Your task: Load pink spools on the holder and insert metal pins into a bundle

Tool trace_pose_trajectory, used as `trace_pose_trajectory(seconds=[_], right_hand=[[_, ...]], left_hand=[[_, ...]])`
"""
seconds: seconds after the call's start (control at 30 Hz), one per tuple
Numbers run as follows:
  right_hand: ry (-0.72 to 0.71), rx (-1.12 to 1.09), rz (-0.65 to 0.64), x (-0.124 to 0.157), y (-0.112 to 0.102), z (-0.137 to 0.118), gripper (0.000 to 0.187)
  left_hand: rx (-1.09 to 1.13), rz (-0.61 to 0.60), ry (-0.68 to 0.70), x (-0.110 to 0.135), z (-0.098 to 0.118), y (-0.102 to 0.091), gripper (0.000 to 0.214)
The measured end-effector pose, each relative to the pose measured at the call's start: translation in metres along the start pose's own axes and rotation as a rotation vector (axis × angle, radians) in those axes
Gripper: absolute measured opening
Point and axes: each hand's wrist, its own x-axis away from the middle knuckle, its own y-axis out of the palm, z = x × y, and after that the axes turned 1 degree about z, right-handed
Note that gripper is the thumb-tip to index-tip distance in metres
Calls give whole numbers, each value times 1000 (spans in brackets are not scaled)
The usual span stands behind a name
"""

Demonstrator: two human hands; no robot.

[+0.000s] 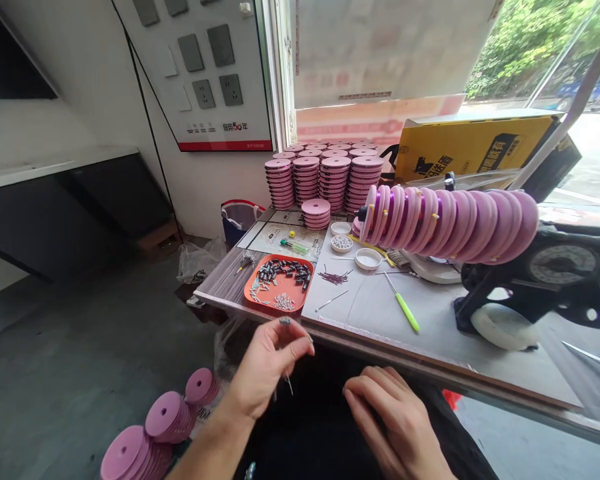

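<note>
A: Which big things do we have around the work?
B: We have the desk, with a black machine at its right carrying a row of pink discs. Stacks of pink spools fill the back.
A: And how would we do this close work well?
B: We'd hold our hands over the orange tray, so a dropped bit lands there and not on our dark clothes. We'd pinch lightly, just firmly enough to stop a slip, and steady our wrists on the desk edge.
A: How do our hands stand?
B: They're well apart, both in front of the desk edge. Our left hand, just below the tray, has its thumb and fingertips closed in a pinch. Our right hand is loosely curled, fingers side by side; we can't tell whether anything is inside it.
A: And the smallest things?
B: A thin strand hangs beneath the left hand, apparently caught in that pinch; its upper part is hidden. Dark beads lie toward the tray's back, silver beads toward its near side.
</note>
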Motion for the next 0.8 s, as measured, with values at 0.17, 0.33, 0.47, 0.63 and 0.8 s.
trace_pose_trajectory(seconds=[0.17,0.33,0.47,0.63,0.8], right_hand=[[-24,16,45,-4,-2,-4,19],[-11,18,-6,-4,0,-5,22],[-28,6,-28,-4,1,-4,20],[-42,-5,-46,-4,0,-5,20],[-48,8,-46,-4,1,-6,20]], left_hand=[[307,125,-196,16,-33,21,32],[339,144,-191,16,-38,27,32],[330,187,-166,16,-43,27,34],[290,180,-146,15,-46,27,32],[282,161,-120,16,-44,28,28]])
